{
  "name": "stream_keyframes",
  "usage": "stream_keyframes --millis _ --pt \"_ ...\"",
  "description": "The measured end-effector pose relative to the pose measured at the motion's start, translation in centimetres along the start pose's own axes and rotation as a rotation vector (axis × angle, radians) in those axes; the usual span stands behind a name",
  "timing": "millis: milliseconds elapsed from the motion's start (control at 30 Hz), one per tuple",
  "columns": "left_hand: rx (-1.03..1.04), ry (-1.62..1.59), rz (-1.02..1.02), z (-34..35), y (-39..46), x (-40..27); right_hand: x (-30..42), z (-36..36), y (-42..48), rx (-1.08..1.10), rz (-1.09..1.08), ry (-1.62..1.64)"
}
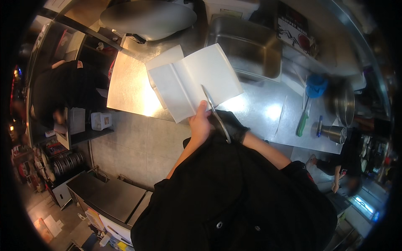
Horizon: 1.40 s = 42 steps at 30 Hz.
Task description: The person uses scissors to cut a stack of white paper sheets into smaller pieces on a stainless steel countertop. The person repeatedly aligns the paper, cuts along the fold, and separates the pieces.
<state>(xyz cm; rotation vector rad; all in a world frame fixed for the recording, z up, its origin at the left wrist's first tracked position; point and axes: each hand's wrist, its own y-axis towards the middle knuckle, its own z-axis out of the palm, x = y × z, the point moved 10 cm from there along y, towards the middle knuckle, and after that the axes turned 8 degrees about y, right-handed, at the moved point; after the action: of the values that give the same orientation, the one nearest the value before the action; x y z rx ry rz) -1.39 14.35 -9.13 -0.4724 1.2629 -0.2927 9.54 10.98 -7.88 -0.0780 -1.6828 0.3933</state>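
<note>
My bare left hand grips the lower edge of a folded white paper sheet, its thumb on top. Another pale sheet shows behind it, above the steel table. Close beside is my right hand in a black glove, closed around a long, curved metal tool, possibly scissors. The tool's thin pointed end lies over the paper, and its thicker end curves back towards my dark jacket. The right fingers are mostly dark and hard to make out.
A deep steel pan and a large round metal bowl stand at the back. To the right are a green-handled knife, a blue cloth-like item, a blue pen and a steel cup. People are at both sides.
</note>
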Motion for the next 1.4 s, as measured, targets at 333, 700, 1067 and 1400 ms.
stream_keyframes --millis 333,700,1067,1400 --pt "0.069 -0.154 0.046 0.8 0.0 -0.9 1.1 -0.4 -0.1 -0.04 -0.019 -0.055" --pt "0.067 -0.077 -0.007 0.4 -0.4 0.1 0.6 -0.6 -0.3 -0.063 0.134 0.022" --pt "0.107 -0.093 -0.018 -0.3 0.0 1.1 0.2 -0.5 -0.3 -0.023 0.146 -0.007" --pt "0.053 0.054 0.116 -0.6 -0.4 0.3 0.5 -0.5 -0.3 -0.073 0.114 -0.021"
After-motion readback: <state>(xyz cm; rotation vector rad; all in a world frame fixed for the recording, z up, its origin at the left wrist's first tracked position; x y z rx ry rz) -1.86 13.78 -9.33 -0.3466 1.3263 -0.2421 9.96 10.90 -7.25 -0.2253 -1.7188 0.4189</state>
